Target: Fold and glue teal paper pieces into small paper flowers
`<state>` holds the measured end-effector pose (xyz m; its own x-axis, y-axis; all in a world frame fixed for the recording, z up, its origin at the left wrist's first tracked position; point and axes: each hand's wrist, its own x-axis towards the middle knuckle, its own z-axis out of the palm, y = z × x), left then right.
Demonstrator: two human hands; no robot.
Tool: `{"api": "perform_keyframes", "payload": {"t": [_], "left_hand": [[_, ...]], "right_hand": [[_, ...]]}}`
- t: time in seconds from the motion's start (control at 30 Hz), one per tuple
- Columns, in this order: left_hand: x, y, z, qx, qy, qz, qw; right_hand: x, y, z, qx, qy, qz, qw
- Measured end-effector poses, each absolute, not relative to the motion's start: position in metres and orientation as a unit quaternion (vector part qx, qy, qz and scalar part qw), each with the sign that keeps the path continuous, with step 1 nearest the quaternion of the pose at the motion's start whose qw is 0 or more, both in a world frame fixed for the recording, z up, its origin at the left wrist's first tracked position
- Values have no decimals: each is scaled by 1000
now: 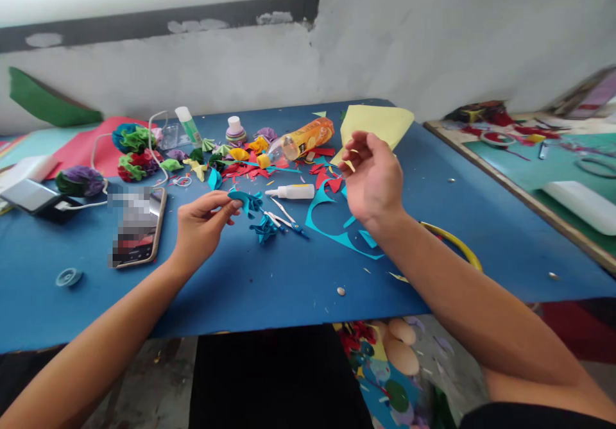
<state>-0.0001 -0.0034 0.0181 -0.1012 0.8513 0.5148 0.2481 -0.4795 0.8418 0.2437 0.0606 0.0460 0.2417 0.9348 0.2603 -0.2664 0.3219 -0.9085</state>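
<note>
My left hand [203, 227] pinches a curled blue paper piece [248, 202] between thumb and fingertips, above the table. Just below it lies a crumpled blue paper flower [264, 229], beside small scissors [286, 219] with blue and white parts. A white glue bottle [294, 192] rests on its side behind the scissors. Raised over the right part of the table, my right hand [374, 176] has its palm turned up and fingers loosely bent, with nothing visible in it. Behind its fingers is a yellow paper sheet [378, 124]. A cut blue paper sheet [320, 227] lies to its left.
An orange-labelled plastic bottle [308, 139] lies among red paper scraps [240, 171]. Crepe paper flowers [132, 137], a glue stick [188, 126] and a phone [139, 227] are on the left. A yellow curved strip [455, 243] sits by my right forearm.
</note>
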Motion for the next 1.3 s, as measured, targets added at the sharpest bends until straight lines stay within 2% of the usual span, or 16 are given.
{"api": "perform_keyframes", "payload": {"t": [0.07,0.13,0.23,0.37,0.5,0.7,0.97,1.3], "left_hand": [[0,-2,17,613,434,605,264],[0,-1,15,614,423,610,269],[1,-2,12,640,402,602,257],[3,-5,9,723,371,552,186],[5,-8,8,770,332,537,91],[9,-11,9,785,322,527,58],[11,-12,8,785,329,516,95],[12,-13,8,784,348,495,137]], "right_hand": [[245,70,41,-398,-403,449,691],[240,70,36,-392,-452,442,668],[227,55,34,-344,-660,378,551],[211,23,34,-296,-764,355,450],[204,7,28,-269,-869,189,370],[205,8,24,-273,-870,139,386],[205,8,23,-261,-855,118,433],[207,9,26,-266,-853,124,432]]}}
